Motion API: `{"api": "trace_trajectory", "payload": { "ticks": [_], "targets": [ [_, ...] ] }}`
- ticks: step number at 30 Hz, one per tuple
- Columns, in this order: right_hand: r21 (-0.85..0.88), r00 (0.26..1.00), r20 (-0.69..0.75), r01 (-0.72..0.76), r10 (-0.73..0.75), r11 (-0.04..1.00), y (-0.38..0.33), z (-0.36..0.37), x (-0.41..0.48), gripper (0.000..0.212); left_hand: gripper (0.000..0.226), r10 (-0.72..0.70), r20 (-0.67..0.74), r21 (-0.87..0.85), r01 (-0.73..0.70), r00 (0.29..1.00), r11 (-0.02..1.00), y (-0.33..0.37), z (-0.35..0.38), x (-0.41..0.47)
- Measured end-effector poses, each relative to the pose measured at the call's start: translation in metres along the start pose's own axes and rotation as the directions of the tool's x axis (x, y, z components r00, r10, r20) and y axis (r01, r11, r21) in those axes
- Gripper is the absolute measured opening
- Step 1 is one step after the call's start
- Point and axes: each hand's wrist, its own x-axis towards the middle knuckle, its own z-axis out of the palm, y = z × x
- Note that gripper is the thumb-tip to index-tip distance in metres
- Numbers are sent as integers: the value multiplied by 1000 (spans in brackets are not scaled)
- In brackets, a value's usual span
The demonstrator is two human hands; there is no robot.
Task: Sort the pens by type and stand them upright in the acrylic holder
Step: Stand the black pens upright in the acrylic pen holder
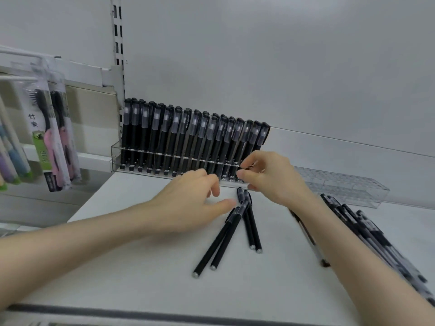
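Pens stand upright in acrylic holder

Hanging packs, apparently brushes, on wire hooks; slotted upright; white shelf.

We're in a shop aisle. Slotted upright set in a grey back panel, white shelf, packaged toothbrushes hanging off a peg hook on our left. Acrylic holder stocked with rows of identical black pens, i.e. retail display stock.
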Motion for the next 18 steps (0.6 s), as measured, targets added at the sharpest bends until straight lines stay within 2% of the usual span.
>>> {"api": "trace_trajectory", "payload": {
  "ticks": [4,6,10,15,18],
  "targets": [
    [-18,984,144,-100,102,995,12,7,-8,19,49,-35,134,45,29,990,999,19,3,-2],
    [-17,976,171,-137,138,990,16,8,-11,28,46,-59,166,95,43,984,994,23,8,1],
    [-28,970,178,-161,164,987,20,12,-16,38,34,-142,158,61,134,977,989,17,8,8],
    [-57,970,202,-122,132,991,16,17,-20,35,24,-194,202,71,184,960,980,-4,-3,8],
    [-23,975,183,-122,124,992,17,20,-21,26,36,-174,185,85,161,967,983,-13,-1,10]
  ]
}}
